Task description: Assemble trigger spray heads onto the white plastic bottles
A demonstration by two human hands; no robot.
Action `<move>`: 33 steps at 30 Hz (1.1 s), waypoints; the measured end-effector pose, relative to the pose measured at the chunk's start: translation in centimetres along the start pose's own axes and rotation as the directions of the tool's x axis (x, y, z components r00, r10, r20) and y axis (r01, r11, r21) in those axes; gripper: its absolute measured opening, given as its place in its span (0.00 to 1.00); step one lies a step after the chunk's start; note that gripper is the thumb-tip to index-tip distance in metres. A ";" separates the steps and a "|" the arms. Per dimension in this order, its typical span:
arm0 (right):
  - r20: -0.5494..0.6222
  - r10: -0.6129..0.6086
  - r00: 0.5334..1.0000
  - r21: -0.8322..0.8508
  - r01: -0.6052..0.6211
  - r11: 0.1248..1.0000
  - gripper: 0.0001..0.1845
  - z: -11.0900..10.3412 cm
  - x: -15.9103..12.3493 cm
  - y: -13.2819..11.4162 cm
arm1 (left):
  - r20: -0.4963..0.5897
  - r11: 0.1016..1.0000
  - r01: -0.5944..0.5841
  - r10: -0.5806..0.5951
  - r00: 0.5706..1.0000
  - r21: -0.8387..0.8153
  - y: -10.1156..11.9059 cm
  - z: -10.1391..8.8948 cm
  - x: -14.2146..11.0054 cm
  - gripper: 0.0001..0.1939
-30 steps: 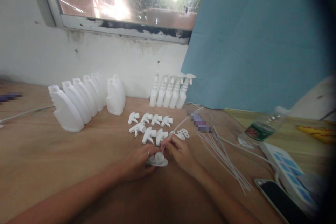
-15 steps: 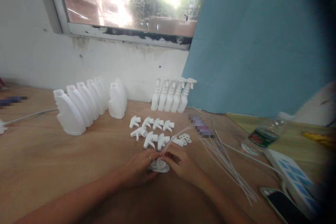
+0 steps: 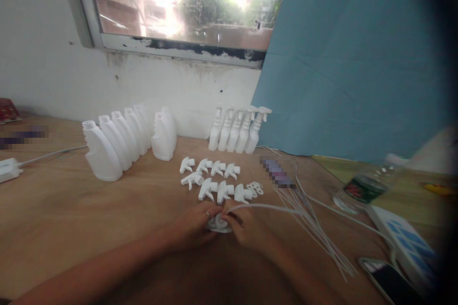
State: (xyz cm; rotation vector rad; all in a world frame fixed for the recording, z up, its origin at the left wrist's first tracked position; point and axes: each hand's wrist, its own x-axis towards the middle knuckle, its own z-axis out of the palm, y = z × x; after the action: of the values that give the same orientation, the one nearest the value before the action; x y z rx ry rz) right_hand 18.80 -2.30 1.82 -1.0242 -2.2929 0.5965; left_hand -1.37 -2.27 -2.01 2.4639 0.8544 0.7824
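Observation:
Low in the middle, my left hand (image 3: 198,221), with a ring on one finger, is closed around a white, partly see-through plastic piece (image 3: 219,225). Fingers cover much of that piece, so its exact kind is unclear. Against it, my right hand (image 3: 245,226) pinches one end of a thin clear tube (image 3: 266,206). The tube bends away to the right, over a bundle of similar tubes (image 3: 322,236). Just beyond my hands lie several white trigger spray heads (image 3: 223,191) in two rows. Small white rings (image 3: 255,188) sit at the right end of the front row.
Open white bottles (image 3: 103,155) stand in rows at the back left. Several bottles with spray heads (image 3: 234,133) line the wall. On the right are a water bottle (image 3: 361,188), a power strip (image 3: 400,236), a phone (image 3: 388,279) and a cable (image 3: 336,208).
The tube's free part has swung from pointing up and away to lying low toward the right. Both hands stay together at the plastic piece. The view has shifted slightly left.

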 end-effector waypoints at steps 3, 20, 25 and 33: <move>0.004 -0.067 0.998 -0.032 0.067 0.997 0.08 0.3 0.1 0.2 | -0.009 1.000 -0.003 0.003 1.000 -0.017 -0.1 0.1 0.0 0.23; -0.034 -0.569 0.822 -0.434 0.501 0.749 0.26 0.3 -1.4 2.3 | -0.142 0.920 0.145 -0.209 0.968 -0.363 -0.3 0.3 -0.7 0.24; -0.035 -0.686 0.727 -0.580 0.544 0.607 0.20 0.2 -1.3 2.9 | -0.210 0.971 -0.047 -0.004 0.978 -0.234 -0.4 -1.6 -0.5 0.24; -0.629 -0.153 0.762 -0.064 0.145 0.987 0.23 -5.9 -2.7 6.6 | -0.879 0.907 0.390 -0.052 0.475 0.157 -11.0 -10.6 2.8 0.28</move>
State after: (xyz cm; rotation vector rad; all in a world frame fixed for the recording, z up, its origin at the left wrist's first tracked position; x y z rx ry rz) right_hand 27.53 0.62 1.54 -0.8628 -1.7429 0.1260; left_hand -10.85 9.63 1.07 2.0057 1.7548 1.9870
